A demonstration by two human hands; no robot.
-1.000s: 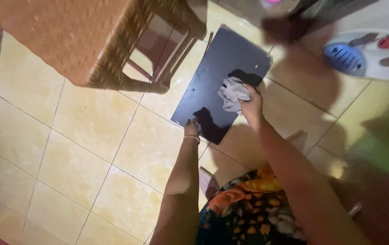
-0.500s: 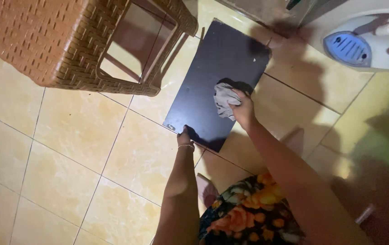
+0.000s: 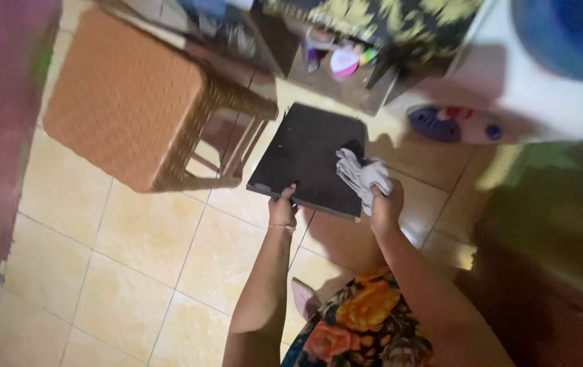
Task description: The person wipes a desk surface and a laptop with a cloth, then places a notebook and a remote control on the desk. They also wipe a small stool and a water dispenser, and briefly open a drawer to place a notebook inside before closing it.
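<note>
Seen from the head camera looking down, a person is standing on a pale yellow tiled floor [image 3: 121, 238], holding a flat black rectangular board [image 3: 308, 153]. The left hand [image 3: 282, 208] is gripping the board's near edge, fingers curled over it. The right hand [image 3: 386, 207] is closing around a crumpled grey cloth [image 3: 361, 173], pressing it at the board's right near corner. A brown woven plastic stool [image 3: 138, 95] is standing just left of the board. A white appliance with a blue top [image 3: 543, 75] is sitting at upper right.
</note>
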